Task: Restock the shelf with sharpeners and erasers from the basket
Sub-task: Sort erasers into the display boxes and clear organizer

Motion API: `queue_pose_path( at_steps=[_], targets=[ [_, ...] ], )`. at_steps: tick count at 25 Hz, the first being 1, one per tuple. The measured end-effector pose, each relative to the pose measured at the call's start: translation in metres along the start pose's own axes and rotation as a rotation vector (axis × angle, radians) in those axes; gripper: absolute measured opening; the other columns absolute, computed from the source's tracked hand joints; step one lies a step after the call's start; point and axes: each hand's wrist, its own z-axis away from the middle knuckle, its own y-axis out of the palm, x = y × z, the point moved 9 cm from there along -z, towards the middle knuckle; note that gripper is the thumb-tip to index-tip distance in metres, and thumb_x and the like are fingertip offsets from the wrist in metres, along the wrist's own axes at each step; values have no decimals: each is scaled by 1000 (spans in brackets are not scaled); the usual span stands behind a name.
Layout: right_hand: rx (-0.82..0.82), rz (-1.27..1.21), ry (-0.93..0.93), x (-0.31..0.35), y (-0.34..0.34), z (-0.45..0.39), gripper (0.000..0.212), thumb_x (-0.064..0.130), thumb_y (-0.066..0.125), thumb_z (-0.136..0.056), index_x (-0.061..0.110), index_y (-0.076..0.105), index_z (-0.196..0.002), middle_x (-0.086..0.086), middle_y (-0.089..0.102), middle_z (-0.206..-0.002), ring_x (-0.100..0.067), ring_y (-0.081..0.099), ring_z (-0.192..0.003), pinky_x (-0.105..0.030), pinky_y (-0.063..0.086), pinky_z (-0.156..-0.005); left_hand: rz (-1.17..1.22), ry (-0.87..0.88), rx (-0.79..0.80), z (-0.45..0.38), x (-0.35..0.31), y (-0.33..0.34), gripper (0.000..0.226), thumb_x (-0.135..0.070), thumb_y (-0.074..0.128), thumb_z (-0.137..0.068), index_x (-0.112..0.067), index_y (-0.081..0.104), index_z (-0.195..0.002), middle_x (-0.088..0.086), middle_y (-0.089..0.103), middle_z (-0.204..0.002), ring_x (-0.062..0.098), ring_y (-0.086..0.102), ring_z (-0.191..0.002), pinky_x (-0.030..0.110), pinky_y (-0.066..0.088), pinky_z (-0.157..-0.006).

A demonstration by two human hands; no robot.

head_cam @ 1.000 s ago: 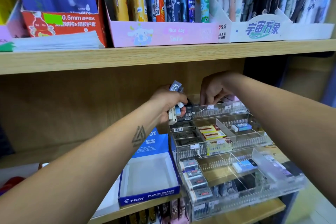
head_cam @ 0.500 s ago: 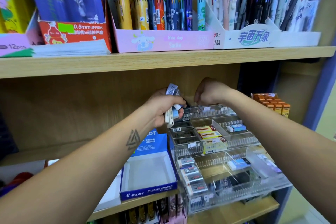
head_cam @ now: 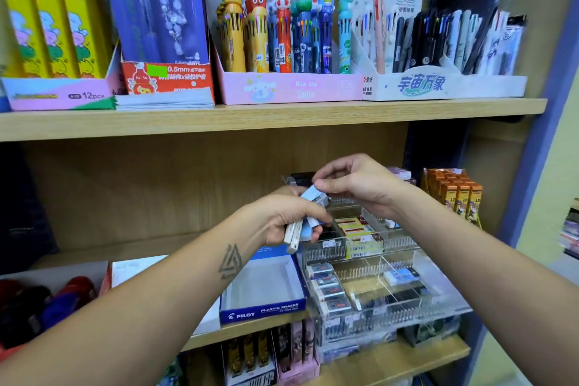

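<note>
Left hand curled round a bundle of erasers, held just left of the clear tiered rack and level with its upper tiers; white and pale-blue ends poking out below the fingers, one more pale-blue end up top. Right hand above the rack's back tier, thumb and forefinger pinched on that topmost eraser, other fingers loosely bent. Hands touching over the bundle.

In the rack: yellow-and-red erasers in the second tier, a column of grey-sleeved erasers down the left of the front tier, a single blue-and-white eraser to their right. Price tags along the toothed front rails, too blurred to read.

Left of the rack, a blue PILOT box, open, white floor bare. Right of the rack, orange packs standing in rows. Far left of the rack, dark red and blue shapes, blurred beyond telling.

Above the rack, on the upper shelf: character pens upright in a pink tray, slim pens in a white tray to the right, a purple-and-red box and yellow packs to the left.

Below the rack, a lower shelf with small packets standing on edge.

No basket and no sharpeners in view
</note>
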Motion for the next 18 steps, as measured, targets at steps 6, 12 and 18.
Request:
queue_pose_path(
  at_steps=[6,12,18],
  targets=[
    [-52,-113,95,-8,-28,13,19,-2,74,-81,-3,70,-99,-19,72,-85,-25,69,-73,-25,59,-63,236,-20,3,12,2,-6,35,11,62,-86,-4,57,-117,25,66,-87,19,58,-54,27,54,-47],
    [108,47,146,-3,-31,11,21,-12,77,-73,-3,70,-91,-22,72,-87,-25,72,-82,-27,59,-72,310,-44,5,1,-8,-2,9,4,58,-92,-2,59,-98,19,64,-81,14,57,-49,23,54,-46],
    [-254,772,50,5,-104,-42,11,7,78,-81,9,75,-92,-16,73,-81,-34,67,-72,-30,51,-60,395,-17,-66,-18,-28,-10,9,3,57,-92,-5,59,-87,17,62,-75,14,55,-46,22,53,-47]
  ],
)
